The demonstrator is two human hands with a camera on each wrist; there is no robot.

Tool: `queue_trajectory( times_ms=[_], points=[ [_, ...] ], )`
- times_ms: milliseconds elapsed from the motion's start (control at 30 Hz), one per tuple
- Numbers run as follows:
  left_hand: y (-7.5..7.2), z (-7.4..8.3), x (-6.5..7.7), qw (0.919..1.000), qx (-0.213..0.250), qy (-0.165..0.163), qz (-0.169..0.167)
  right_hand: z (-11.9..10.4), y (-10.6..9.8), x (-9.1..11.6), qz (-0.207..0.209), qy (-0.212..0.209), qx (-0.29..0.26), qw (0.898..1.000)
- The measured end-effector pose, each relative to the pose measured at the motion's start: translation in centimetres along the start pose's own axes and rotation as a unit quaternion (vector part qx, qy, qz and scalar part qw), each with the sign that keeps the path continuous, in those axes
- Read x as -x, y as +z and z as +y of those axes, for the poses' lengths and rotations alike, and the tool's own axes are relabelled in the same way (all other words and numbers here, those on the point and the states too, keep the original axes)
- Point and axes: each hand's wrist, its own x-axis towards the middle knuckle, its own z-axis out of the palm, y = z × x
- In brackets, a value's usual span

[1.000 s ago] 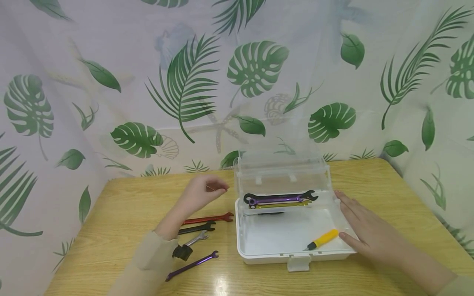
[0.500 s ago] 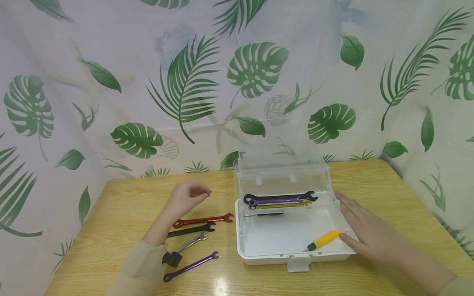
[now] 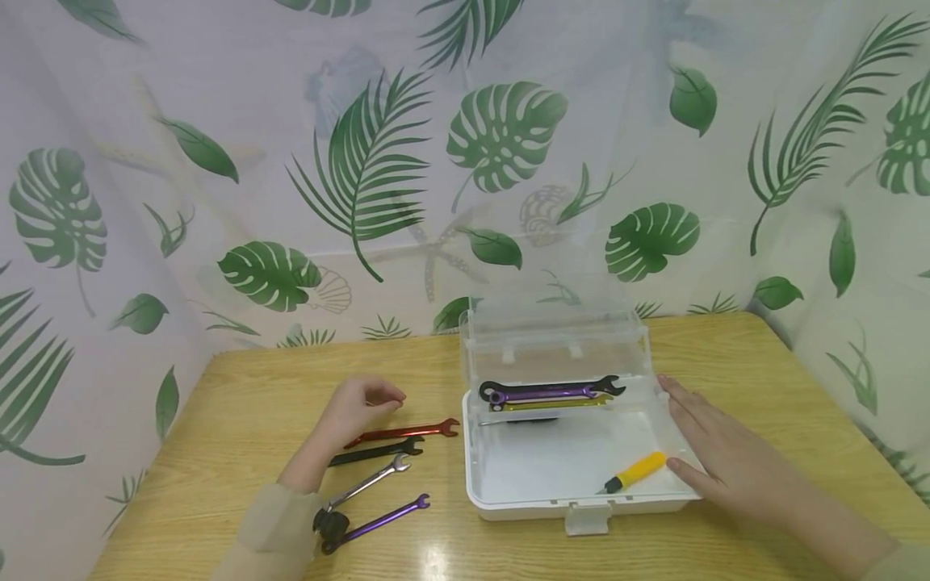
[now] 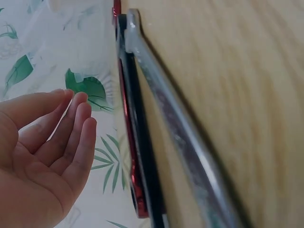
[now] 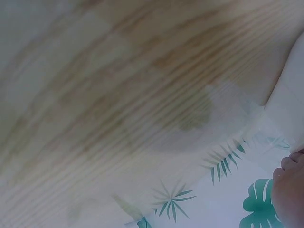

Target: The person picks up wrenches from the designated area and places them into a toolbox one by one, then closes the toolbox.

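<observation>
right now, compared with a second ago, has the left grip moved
Yes: in the head view, the left grip has moved leftward, away from the white box, and somewhat lower.

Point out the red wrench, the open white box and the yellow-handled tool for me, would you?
Red wrench [image 3: 407, 432]: head view, on the middle of its shaft.
White box [image 3: 559, 460]: head view, on a bare part of its floor.
Yellow-handled tool [image 3: 635, 471]: head view, on its yellow handle.
</observation>
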Motion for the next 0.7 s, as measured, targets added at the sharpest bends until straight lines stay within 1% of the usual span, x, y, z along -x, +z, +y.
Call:
queue_trajectory(
  times_ms=[100, 167, 333, 567, 700],
  points=[
    [0.0, -0.2, 0.2, 0.9999, -0.002, -0.011, -0.007, 0.0, 0.0, 0.0, 0.000, 0.001, 0.000, 1.000],
    [0.1, -0.5, 0.3, 0.9998, -0.005, -0.011, -0.015, -0.1, 0.0, 0.0, 0.000, 0.002, 0.000, 1.000],
    [0.5, -1.2, -0.1, 0.9992, -0.008, -0.004, -0.039, -0.1, -0.1, 0.0, -0.001, 0.002, -0.003, 1.000],
    [0.6, -2.3, -0.5, 0.9958, 0.019, 0.008, -0.090, -0.1, -0.1, 0.0, -0.006, 0.006, 0.000, 1.000],
    [0.6, -2.7, -0.5, 0.9940, 0.023, 0.013, -0.107, -0.2, -0.2, 0.0, -0.008, 0.007, 0.001, 1.000]
  ],
)
